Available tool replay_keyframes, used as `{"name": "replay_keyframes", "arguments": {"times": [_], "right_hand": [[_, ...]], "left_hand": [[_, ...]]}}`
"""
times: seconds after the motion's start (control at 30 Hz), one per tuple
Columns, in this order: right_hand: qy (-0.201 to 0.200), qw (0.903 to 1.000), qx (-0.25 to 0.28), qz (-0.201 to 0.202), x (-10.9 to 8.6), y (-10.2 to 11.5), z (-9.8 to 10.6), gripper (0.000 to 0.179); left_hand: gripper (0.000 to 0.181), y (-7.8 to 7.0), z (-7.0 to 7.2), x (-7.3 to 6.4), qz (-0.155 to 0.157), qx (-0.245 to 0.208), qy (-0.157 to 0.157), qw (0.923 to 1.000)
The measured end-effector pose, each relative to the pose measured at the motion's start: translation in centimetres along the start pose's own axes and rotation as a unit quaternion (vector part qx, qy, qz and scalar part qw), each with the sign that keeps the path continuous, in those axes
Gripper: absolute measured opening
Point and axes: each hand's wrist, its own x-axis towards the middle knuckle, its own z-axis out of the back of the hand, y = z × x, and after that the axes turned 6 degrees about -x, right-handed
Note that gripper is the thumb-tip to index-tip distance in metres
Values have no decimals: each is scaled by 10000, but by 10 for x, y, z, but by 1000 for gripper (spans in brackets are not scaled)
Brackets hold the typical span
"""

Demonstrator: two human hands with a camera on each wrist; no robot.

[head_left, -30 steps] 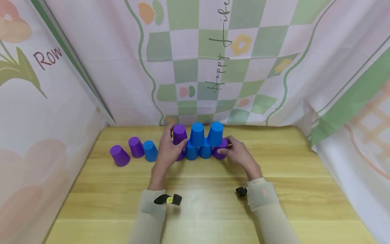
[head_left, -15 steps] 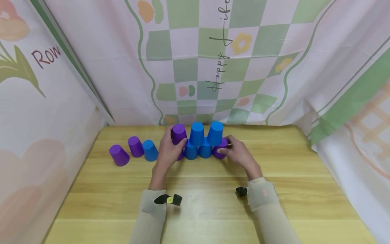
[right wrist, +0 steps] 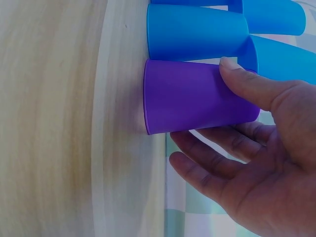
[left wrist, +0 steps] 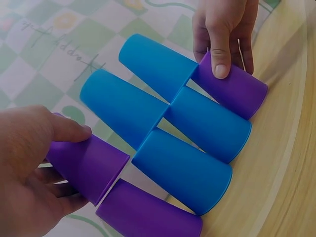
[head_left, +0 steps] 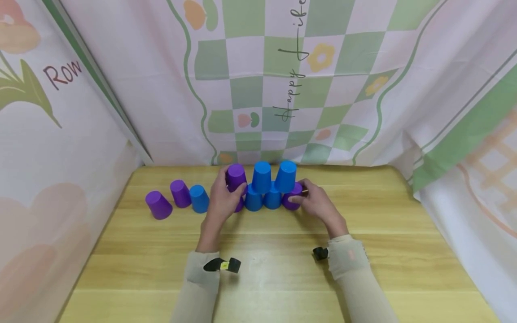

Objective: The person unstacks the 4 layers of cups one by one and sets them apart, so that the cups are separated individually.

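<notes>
Upside-down cups form two tiers at the table's far middle. The bottom row has a purple cup at its left end, two blue cups between, and another purple cup at the right end. Two blue cups sit on top, bridging the row below. My left hand grips an upper purple cup by its sides. In the left wrist view, a thin gap parts its rim from the purple cup underneath. My right hand holds the right-end purple cup between thumb and fingers.
Left of the tiers, two purple cups and a blue cup stand upside down on the wooden table. Patterned cloth hangs right behind the table's far edge and along both sides.
The upper purple cup in my left hand has shifted slightly left, away from the neighbouring upper blue cup. My right hand keeps its place on the right-end purple cup.
</notes>
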Motion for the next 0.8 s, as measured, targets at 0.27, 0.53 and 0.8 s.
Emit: {"name": "replay_keyframes", "arguments": {"times": [0.27,0.53,0.8], "right_hand": [[45,10000,-3,-11,0,0,1,56],[41,10000,7,-6,1,-1,0,55],[50,10000,-1,-28,1,0,0,55]], "left_hand": [[63,-6,4,-3,137,-70,-5,9999],[63,-10,10,-7,30,5,-93,10000],[69,-16,19,-12,-58,-24,-136,9999]]}}
